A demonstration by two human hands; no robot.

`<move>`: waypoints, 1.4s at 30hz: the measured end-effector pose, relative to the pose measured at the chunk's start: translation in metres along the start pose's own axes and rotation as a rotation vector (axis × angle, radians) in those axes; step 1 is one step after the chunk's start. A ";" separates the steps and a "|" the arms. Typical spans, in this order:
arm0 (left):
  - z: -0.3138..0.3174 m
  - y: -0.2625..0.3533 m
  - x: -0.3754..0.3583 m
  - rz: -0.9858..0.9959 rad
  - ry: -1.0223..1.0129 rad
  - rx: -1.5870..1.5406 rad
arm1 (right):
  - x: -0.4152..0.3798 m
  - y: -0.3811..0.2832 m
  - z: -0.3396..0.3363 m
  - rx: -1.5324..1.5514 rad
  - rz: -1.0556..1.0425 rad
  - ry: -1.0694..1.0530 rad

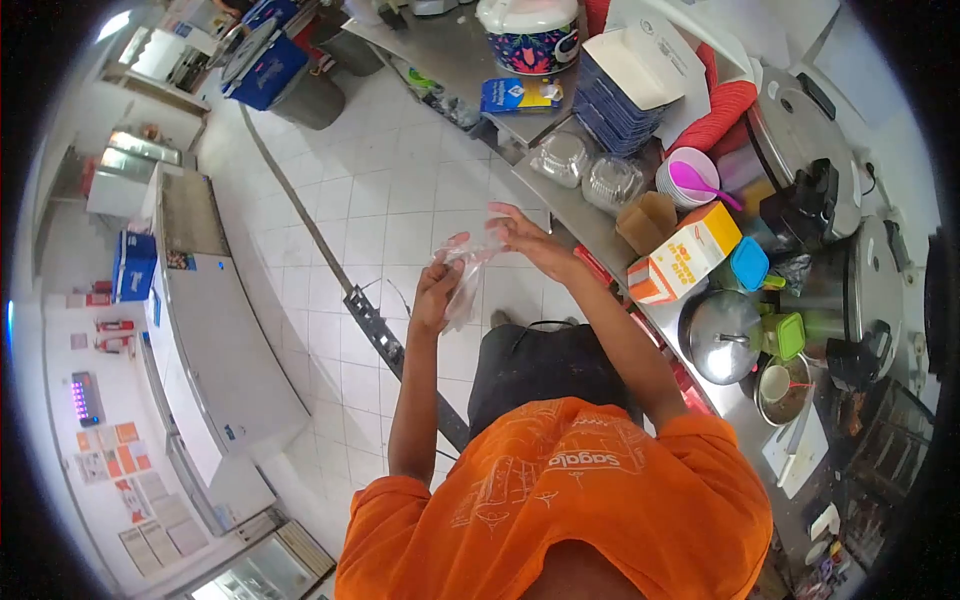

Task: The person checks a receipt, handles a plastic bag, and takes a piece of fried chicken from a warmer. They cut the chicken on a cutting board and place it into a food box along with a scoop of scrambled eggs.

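Observation:
A clear, crumpled plastic bag (466, 290) hangs between my two hands, in front of my body and above the tiled floor. My left hand (436, 292) is closed on the bag's left side, with the fingers bent round the plastic. On the other side, my right hand (528, 242) pinches the bag's upper edge near the thumb, while a finger or two stretch out to the left. The bag looks thin, and whether anything is inside it I cannot tell.
A steel counter (655, 318) runs along the right, bearing an orange and white carton (684, 254), a metal lid (722, 336), clear containers (612, 183), stacked blue trays (612, 105) and large pots (800, 130). White chest freezers (225, 340) stand at the left.

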State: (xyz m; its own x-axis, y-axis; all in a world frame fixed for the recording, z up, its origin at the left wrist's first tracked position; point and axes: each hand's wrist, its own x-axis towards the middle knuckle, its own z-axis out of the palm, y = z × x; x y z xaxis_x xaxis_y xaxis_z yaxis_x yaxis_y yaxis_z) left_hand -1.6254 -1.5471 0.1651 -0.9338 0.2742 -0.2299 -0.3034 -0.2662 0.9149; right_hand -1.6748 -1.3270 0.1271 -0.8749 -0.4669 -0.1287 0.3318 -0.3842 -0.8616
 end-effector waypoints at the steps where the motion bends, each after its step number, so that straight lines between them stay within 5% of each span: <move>1: 0.000 0.000 -0.014 0.013 -0.024 -0.121 | -0.002 0.003 0.007 -0.043 0.003 -0.103; 6: 0.000 0.011 -0.076 0.149 0.122 -0.182 | -0.027 0.016 0.047 -0.227 0.021 -0.297; 8: -0.005 0.016 -0.106 0.201 0.206 -0.171 | -0.041 0.020 0.058 -0.073 0.045 -0.333; 9: -0.013 0.019 -0.122 0.230 0.249 0.046 | -0.048 0.023 0.063 -0.083 0.047 -0.347; 14: -0.043 -0.002 -0.202 0.329 0.349 0.449 | -0.098 0.046 0.102 -0.225 -0.029 -0.017; 17: -0.078 -0.039 -0.246 0.438 0.785 0.443 | -0.140 0.066 0.125 -0.282 0.002 0.159; 18: -0.078 -0.054 -0.261 0.436 0.780 0.438 | -0.156 0.072 0.133 -0.318 0.005 0.240; 20: -0.054 -0.073 -0.293 0.721 1.217 0.747 | -0.187 0.096 0.141 -0.358 -0.047 0.283; 23: 0.023 -0.083 -0.339 0.587 0.561 0.856 | -0.223 0.121 0.164 -0.632 -0.164 0.299; 30: 0.051 -0.085 -0.359 0.731 0.323 1.008 | -0.316 0.080 0.218 -0.538 0.100 -0.027; 32: 0.053 -0.081 -0.366 0.300 -0.131 0.934 | -0.344 0.077 0.210 -0.481 0.121 -0.042; 33: 0.057 -0.097 -0.362 0.487 -0.028 0.952 | -0.360 0.075 0.208 -0.426 0.059 0.032; 36: 0.093 -0.106 -0.372 0.408 -0.047 0.839 | -0.421 0.081 0.181 -0.566 -0.063 0.139; 41: 0.193 -0.154 -0.386 0.584 -0.170 0.959 | -0.537 0.109 0.114 -0.547 -0.137 0.424; 42: 0.231 -0.157 -0.396 0.828 0.089 1.029 | -0.564 0.113 0.102 -0.526 -0.189 0.515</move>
State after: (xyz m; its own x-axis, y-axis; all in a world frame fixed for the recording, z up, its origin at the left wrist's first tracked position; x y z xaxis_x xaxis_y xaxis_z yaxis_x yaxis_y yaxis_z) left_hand -1.1639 -1.4008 0.1890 -0.7936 0.2992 0.5298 0.6028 0.5042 0.6184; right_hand -1.1076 -1.1883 0.1523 -0.9972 0.0493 -0.0568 0.0602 0.0702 -0.9957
